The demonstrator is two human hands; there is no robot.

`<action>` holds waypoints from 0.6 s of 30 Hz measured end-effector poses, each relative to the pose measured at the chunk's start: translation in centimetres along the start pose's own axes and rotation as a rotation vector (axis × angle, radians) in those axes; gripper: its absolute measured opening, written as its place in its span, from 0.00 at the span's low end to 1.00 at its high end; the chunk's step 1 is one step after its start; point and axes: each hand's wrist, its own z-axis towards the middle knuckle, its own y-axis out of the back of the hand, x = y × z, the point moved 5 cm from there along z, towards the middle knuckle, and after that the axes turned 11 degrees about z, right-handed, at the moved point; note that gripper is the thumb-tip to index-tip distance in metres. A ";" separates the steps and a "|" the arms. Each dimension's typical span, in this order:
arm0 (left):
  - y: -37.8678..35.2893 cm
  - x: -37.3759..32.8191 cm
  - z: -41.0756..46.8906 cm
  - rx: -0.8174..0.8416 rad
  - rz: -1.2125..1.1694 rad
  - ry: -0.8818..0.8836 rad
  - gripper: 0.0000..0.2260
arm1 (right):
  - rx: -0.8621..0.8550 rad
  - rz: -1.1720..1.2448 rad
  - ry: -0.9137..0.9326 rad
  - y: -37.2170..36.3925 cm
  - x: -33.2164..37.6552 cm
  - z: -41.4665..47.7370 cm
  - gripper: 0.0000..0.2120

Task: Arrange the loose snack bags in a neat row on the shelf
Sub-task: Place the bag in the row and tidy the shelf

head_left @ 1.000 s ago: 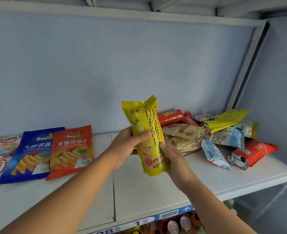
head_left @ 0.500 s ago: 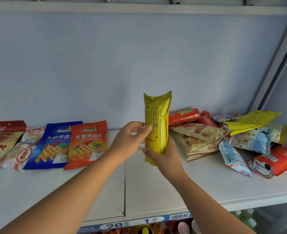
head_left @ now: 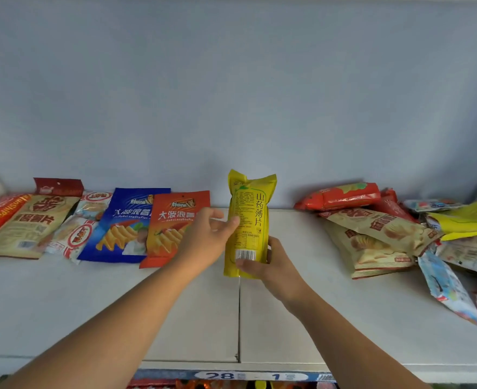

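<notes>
Upright, yellow bag (head_left: 248, 223) between both hands.

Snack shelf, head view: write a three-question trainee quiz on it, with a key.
1. True or false: the yellow bag lies flat on the shelf.
2. Which bag sits nearest the left hand? A) blue bag B) orange-red bag C) red tube bag
3. Fill in: the unsorted pile lies to the ____ of the right hand.

Key: 1 false, both hands hold it upright; 2 B; 3 right.
</notes>
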 end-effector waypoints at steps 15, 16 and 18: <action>2.4 11.8 5.0 0.202 0.734 -0.129 0.34 | -0.266 -0.318 -0.076 -3.8 0.4 6.6 0.19; 2.4 11.8 5.2 0.228 0.709 -0.135 0.34 | -0.255 -0.352 -0.073 -4.1 0.4 6.8 0.14; 2.6 11.7 5.5 0.264 0.700 -0.135 0.34 | -0.222 -0.400 -0.061 -4.6 0.3 7.1 0.11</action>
